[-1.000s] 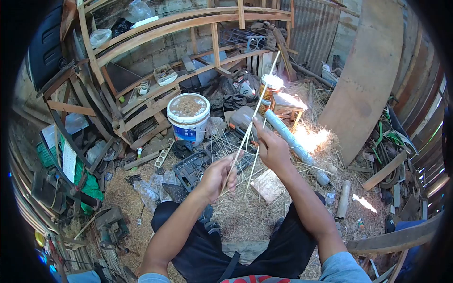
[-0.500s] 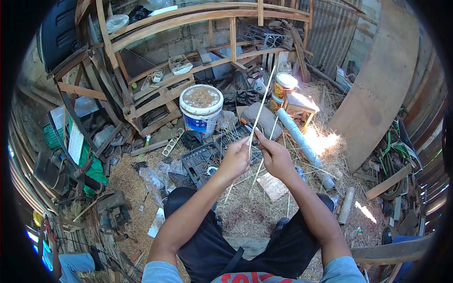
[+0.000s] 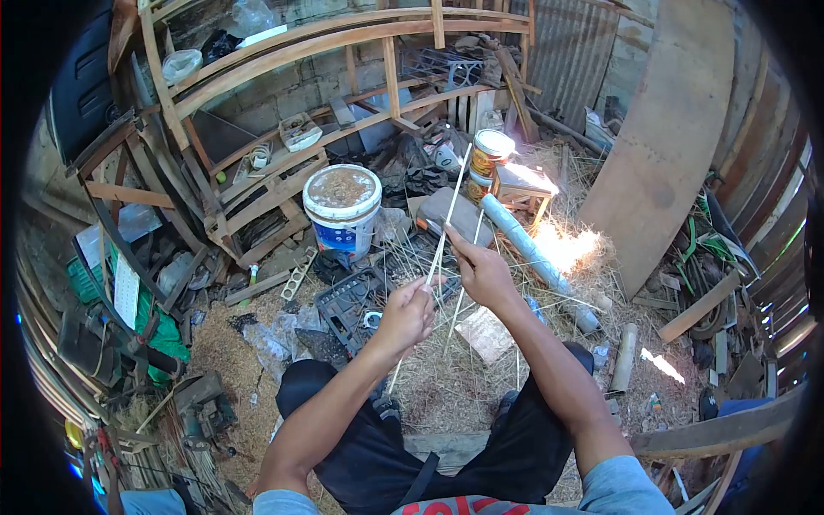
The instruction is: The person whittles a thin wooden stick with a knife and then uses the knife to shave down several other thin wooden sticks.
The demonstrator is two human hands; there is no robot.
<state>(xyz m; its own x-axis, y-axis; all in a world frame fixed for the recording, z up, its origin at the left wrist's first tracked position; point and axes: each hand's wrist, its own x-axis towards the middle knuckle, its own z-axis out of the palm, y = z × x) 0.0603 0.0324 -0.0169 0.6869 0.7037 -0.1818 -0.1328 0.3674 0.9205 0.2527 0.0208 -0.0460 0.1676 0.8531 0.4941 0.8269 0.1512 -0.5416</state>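
Note:
A long, thin, pale strip, like split bamboo (image 3: pixel 459 183), slants up and away between my hands. My left hand (image 3: pixel 408 319) is closed round its lower part, thumb on top, and the tail end runs down past the wrist toward my knees. Higher up, my right hand (image 3: pixel 485 273) grips the strip with its index finger stretched along it; the other fingers are partly hidden. Behind the right hand, a second thin strip (image 3: pixel 457 311) crosses the view. Under my hands an open tool case (image 3: pixel 348 305) lies on the floor.
A white bucket (image 3: pixel 343 210) of shavings stands ahead, near a wooden frame (image 3: pixel 283 64). To the right are a grey-blue pipe (image 3: pixel 532 249), stacked cans (image 3: pixel 492 150), a small stool (image 3: pixel 524 182) and a leaning board (image 3: pixel 661 146). Another person's leg (image 3: pixel 153 502) shows at lower left.
My left hand has slid down the strip, away from the right hand, which stays near the strip's middle. The whole view has shifted slightly.

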